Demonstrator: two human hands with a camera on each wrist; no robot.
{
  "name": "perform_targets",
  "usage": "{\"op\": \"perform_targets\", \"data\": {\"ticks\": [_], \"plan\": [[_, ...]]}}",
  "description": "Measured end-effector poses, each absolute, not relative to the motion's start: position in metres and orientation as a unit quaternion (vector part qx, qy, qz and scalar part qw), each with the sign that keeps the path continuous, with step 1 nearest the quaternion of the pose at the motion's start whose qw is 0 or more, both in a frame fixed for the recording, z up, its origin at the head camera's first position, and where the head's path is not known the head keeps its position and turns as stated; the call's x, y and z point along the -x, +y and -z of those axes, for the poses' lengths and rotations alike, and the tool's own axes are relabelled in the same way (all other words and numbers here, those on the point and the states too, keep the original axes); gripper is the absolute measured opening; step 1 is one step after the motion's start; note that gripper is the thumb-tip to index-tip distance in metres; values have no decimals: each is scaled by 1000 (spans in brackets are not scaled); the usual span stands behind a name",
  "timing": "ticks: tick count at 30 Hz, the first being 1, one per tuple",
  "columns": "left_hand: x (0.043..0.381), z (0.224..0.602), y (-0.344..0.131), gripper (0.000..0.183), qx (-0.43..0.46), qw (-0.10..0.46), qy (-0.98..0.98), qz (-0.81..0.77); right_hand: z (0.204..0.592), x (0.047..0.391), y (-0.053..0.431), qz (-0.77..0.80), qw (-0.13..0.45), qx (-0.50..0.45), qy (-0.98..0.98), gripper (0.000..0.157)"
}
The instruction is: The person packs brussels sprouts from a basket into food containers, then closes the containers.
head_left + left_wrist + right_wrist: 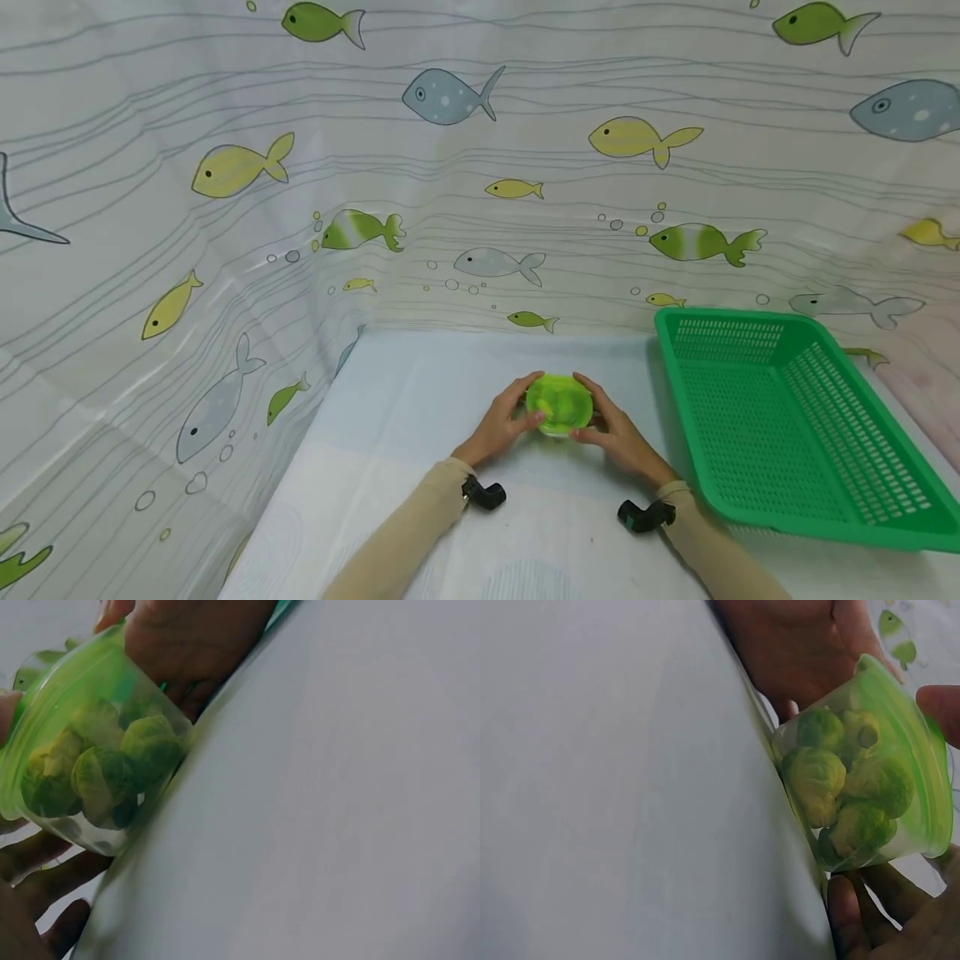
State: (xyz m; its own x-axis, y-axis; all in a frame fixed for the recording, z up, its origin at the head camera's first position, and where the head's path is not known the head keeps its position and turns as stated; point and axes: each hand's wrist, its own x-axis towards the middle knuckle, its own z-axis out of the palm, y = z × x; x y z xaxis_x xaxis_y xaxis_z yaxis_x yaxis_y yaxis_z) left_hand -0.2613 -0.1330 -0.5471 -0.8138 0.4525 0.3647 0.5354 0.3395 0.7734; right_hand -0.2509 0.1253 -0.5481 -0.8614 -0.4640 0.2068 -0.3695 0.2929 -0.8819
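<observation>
A clear plastic food container (161, 697) with a translucent green lid (562, 400) stands on the white-covered table, and several Brussels sprouts (814, 776) show through its walls. My left hand (501, 423) holds it from the left, its thumb over the lid's near-left edge. From the other side my right hand (621, 435) holds it, fingers curved along the rim and thumb at the near-right edge. In both wrist views the lid lies across the container's top. Whether it is sealed all round cannot be told.
To the right stands a large green perforated plastic basket (765, 433). White cloth (427, 383) covers the table. A fish-print curtain (420, 175) hangs behind and along the left side. Each wrist carries a small black camera mount (487, 493).
</observation>
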Motion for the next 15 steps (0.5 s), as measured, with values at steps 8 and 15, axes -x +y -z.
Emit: {"op": "perform_targets", "data": {"ticks": [8,15], "plan": [[266,547,-134,77,285,1,-821,494,547,256,129,569,43,290,769,92],[268,542,-149,76,268,-15,-821,503,540,252,127,579,45,248,776,91]]}}
